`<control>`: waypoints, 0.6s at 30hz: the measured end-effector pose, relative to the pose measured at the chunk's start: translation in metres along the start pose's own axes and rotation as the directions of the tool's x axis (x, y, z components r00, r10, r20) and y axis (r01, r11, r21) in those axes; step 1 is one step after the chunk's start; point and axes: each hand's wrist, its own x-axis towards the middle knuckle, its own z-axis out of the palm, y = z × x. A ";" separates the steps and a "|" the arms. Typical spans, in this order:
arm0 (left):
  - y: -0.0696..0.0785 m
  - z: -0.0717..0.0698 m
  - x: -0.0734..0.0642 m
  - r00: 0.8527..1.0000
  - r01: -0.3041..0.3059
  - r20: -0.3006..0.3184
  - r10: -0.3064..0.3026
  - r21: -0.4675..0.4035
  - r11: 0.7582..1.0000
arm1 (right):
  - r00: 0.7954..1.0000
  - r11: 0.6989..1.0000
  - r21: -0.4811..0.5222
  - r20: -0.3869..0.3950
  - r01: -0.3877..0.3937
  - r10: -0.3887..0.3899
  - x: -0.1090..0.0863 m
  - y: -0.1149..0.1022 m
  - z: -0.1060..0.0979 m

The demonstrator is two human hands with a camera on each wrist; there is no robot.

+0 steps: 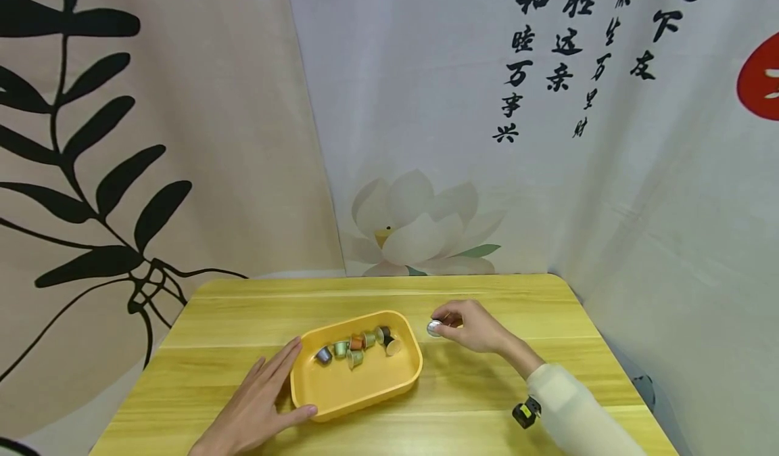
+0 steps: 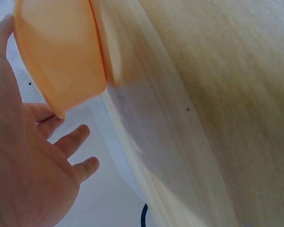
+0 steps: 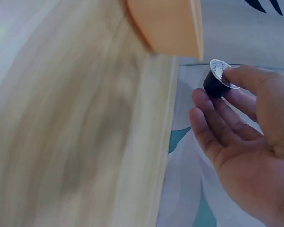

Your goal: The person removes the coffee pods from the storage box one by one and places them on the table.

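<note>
My right hand [image 1: 471, 327] pinches a coffee capsule [image 3: 217, 81] between thumb and fingers, above the table just right of the tray. Dark sides and a pale printed lid show on this capsule in the right wrist view. My left hand [image 1: 262, 395] touches the left end of a yellow tray [image 1: 359, 400], fingers stretched along its side and thumb at the near edge. Inside the tray, several more capsules lie in a loose group: a blue-grey one [image 1: 324, 355], green ones [image 1: 355, 359], an orange-brown one [image 1: 356, 342] and dark ones [image 1: 383, 335].
The tray stands on a wood-grain table [image 1: 487, 408]. Behind the table hangs a printed cloth [image 1: 426, 118] with dark lettering and a lotus; dark leaves show at left. A small black device [image 1: 526, 413] is strapped at the right wrist, beside a pale sleeve [image 1: 578, 408].
</note>
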 end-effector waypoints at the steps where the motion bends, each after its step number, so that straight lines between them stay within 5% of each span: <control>1: 0.000 0.000 0.000 1.000 -0.002 -0.002 0.002 0.003 1.000 | 1.000 1.000 0.002 0.006 -0.012 0.012 -0.001 0.003 0.000; 18: 0.001 -0.002 0.001 1.000 0.005 0.012 -0.005 0.000 1.000 | 0.993 0.995 -0.013 0.062 -0.103 0.104 -0.001 0.029 0.019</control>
